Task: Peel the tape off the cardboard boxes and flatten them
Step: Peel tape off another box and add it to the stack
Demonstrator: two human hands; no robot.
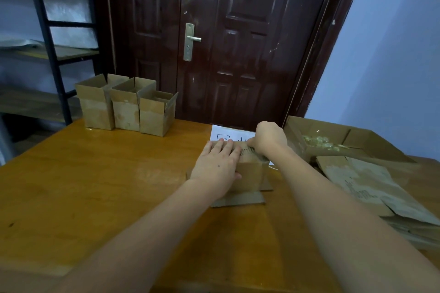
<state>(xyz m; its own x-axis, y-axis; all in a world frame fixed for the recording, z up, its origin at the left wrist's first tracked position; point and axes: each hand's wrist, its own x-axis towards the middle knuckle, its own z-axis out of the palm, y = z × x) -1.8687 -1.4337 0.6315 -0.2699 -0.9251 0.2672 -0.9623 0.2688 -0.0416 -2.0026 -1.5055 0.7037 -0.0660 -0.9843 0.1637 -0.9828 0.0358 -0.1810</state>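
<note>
Left hand (215, 165) presses flat on the small cardboard box (250, 173) at table (95, 185) centre, steadying it. Right hand (270, 137) pinches, probably, the tape strip (252, 151) at the far edge. Beyond: three open boxes (126, 104) await.

Head-worn, facing forward-down, table (95, 185) close
</note>
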